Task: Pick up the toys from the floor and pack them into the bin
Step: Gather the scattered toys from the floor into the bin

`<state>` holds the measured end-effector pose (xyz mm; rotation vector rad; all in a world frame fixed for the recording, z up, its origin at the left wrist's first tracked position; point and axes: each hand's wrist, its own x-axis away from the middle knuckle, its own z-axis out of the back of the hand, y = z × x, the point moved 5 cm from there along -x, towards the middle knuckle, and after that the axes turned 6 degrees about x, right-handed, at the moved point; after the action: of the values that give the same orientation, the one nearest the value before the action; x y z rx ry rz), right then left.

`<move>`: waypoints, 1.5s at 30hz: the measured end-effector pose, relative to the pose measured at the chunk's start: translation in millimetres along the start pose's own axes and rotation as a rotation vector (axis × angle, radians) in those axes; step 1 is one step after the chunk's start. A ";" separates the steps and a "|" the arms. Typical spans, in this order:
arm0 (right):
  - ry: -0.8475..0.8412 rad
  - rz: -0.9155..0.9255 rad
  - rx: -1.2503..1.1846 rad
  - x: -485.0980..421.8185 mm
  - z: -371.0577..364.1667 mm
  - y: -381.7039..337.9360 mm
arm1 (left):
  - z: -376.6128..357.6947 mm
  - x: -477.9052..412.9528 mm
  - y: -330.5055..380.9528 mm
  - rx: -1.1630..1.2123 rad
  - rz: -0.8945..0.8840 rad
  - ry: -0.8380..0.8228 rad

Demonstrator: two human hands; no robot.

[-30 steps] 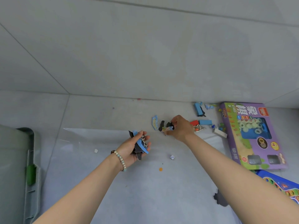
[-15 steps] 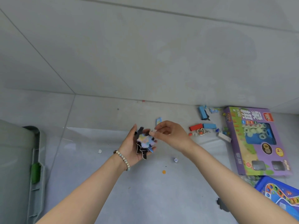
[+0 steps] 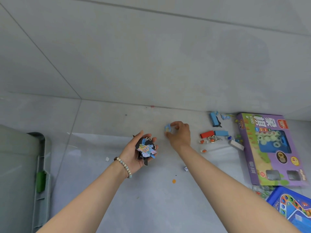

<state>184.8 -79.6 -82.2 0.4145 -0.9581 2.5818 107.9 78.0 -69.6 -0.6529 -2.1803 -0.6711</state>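
Indoor room, reads as a home or play area, can't narrow it further. Evidence: floor (image 3: 151, 56) of large pale grey tiles with thin grout lines. Toys are strewn over its right side: purple board game box (image 3: 269, 148), blue game board (image 3: 292, 207), red block (image 3: 206, 134), blue blocks (image 3: 221, 132), glass marbles (image 3: 262, 192). White die (image 3: 186, 169) sits nearer the middle. Grey plastic bin (image 3: 38, 165) with a green latch is on the left side.

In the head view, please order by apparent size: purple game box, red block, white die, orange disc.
1. purple game box
2. red block
3. white die and orange disc look about alike; I cannot rank them.
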 end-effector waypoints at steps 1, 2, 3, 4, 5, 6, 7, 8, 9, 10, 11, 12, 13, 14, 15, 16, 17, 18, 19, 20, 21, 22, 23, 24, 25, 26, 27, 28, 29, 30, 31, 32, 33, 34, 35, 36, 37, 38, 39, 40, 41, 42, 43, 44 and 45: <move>0.010 0.020 -0.017 0.8 -1.4 -0.4 | 0.7 0.6 1.6 0.000 -0.005 0.006; 0.016 0.041 -0.034 2.1 -2.7 -0.2 | 0.6 1.2 2.6 0.002 -0.008 0.014; 0.019 0.056 -0.047 3.9 -3.5 0.1 | -0.1 2.5 3.1 -0.004 -0.011 0.021; 0.017 0.059 -0.056 5.7 -3.1 0.9 | -1.7 4.2 3.8 -0.023 -0.016 0.028; 0.009 0.044 -0.065 7.4 -2.5 1.9 | -4.2 6.6 5.9 -0.044 -0.023 0.032; -0.005 0.020 -0.068 10.1 -0.8 1.8 | -7.4 10.2 9.4 -0.051 -0.036 0.035; -0.025 -0.005 -0.058 13.6 1.8 1.7 | -10.8 16.2 13.7 -0.045 -0.054 0.035; -0.049 -0.028 -0.034 17.4 4.9 2.2 | -15.2 24.0 18.4 -0.038 -0.073 0.032; -0.075 -0.050 0.007 21.6 7.6 4.0 | -19.4 32.6 23.5 -0.029 -0.094 0.028; -0.104 -0.063 0.071 27.5 9.0 5.2 | -23.0 43.5 28.3 -0.025 -0.110 0.022; -0.130 -0.070 0.126 33.7 8.9 7.9 | -24.6 54.6 31.7 -0.030 -0.122 0.012; -0.147 -0.075 0.151 41.2 9.3 7.8 | -24.5 65.5 35.3 -0.053 -0.136 0.007; -0.166 -0.078 0.129 49.7 9.4 3.5 | -23.6 78.1 40.0 -0.086 -0.162 0.000; -0.190 -0.076 0.079 57.8 12.0 -4.6 | -24.3 88.1 45.7 -0.115 -0.188 -0.007; -0.230 -0.077 -0.019 67.6 14.9 -19.6 | -21.9 99.1 53.7 -0.135 -0.215 -0.002; -0.272 -0.067 -0.159 80.7 19.8 -42.1 | -18.8 113.8 63.1 -0.164 -0.250 0.019; -0.305 -0.044 -0.301 92.2 28.0 -67.1 | -18.0 130.0 73.1 -0.199 -0.287 0.033; -0.328 -0.006 -0.411 103.9 39.7 -96.6 | -19.1 146.3 85.4 -0.228 -0.334 0.040; -0.366 0.059 -0.485 120.2 52.3 -131.5 | -20.4 163.9 99.3 -0.244 -0.396 0.039; -0.407 0.127 -0.543 140.2 65.8 -166.8 | -21.3 183.8 113.3 -0.266 -0.456 0.047; -0.449 0.174 -0.588 161.5 77.3 -198.7 | -21.5 206.1 126.7 -0.284 -0.509 0.068; -0.491 0.214 -0.631 185.1 86.2 -229.3 | -21.0 232.0 140.4 -0.297 -0.562 0.106; -0.528 0.253 -0.657 208.2 90.8 -256.6 | -19.6 260.5 153.5 -0.296 -0.614 0.146; -0.562 0.288 -0.664 232.4 92.0 -281.0 | -13.9 287.1 166.7 -0.275 -0.658 0.182; -0.596 0.316 -0.655 256.6 88.0 -302.4 | -3.5 311.5 178.6 -0.241 -0.694 0.214; -0.631 0.338 -0.638 280.8 78.5 -321.1 | 10.2 335.0 188.0 -0.199 -0.713 0.244; -0.664 0.347 -0.623 303.7 64.1 -337.2 | 29.0 355.3 196.3 -0.143 -0.733 0.267; -0.695 0.349 -0.609 326.1 47.3 -350.6 | 49.0 376.5 202.7 -0.105 -0.751 0.295; -0.726 0.351 -0.583 346.8 26.4 -362.0 | 72.5 393.0 207.8 -0.094 -0.756 0.334; -0.761 0.345 -0.549 367.4 5.7 -371.2 | 96.6 409.5 210.2 -0.086 -0.744 0.369; -0.804 0.332 -0.515 387.0 -16.5 -377.6 | 117.7 425.0 209.5 -0.081 -0.726 0.390; -0.854 0.306 -0.495 405.5 -37.0 -380.6 | 143.0 436.5 207.6 -0.061 -0.681 0.367; -0.901 0.263 -0.474 421.3 -57.7 -380.0 | 164.2 445.6 202.6 -0.059 -0.623 0.347; -0.936 0.227 -0.438 434.2 -74.6 -376.1 | 186.7 453.4 196.4 -0.070 -0.558 0.359; -0.937 0.217 -0.367 442.2 -88.2 -369.3 | 213.4 462.6 191.0 -0.090 -0.529 0.452; -0.896 0.237 -0.265 445.3 -97.3 -361.3 | 240.5 474.1 186.9 -0.144 -0.528 0.610; -0.846 0.279 -0.163 445.0 -101.7 -354.1 | 264.1 486.5 186.2 -0.209 -0.568 0.758; -0.806 0.320 -0.083 443.1 -100.7 -348.2 | 279.4 497.7 185.0 -0.277 -0.581 0.859; -0.788 0.340 -0.032 437.8 -98.4 -343.0 | 291.1 502.7 184.2 -0.353 -0.571 0.915; -0.785 0.349 -0.005 431.6 -93.5 -339.5 | 295.8 506.0 184.6 -0.431 -0.556 0.931; -0.792 0.340 -0.008 423.2 -87.5 -337.5 | 295.5 508.0 185.6 -0.490 -0.547 0.928; -0.802 0.313 -0.044 413.6 -77.4 -336.5 | 292.2 508.3 186.7 -0.529 -0.539 0.910; -0.806 0.281 -0.101 403.1 -65.7 -336.7 | 282.9 508.1 188.6 -0.579 -0.565 0.898; -0.793 0.266 -0.154 391.2 -49.7 -337.4 | 270.4 505.6 190.6 -0.630 -0.584 0.889; -0.754 0.273 -0.182 378.0 -30.7 -338.4 | 254.0 501.4 193.1 -0.694 -0.615 0.868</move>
<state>-14.6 265.3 233.4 1.3412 -1.5645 2.5528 -193.7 500.7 219.5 0.0588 -1.2679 -1.6973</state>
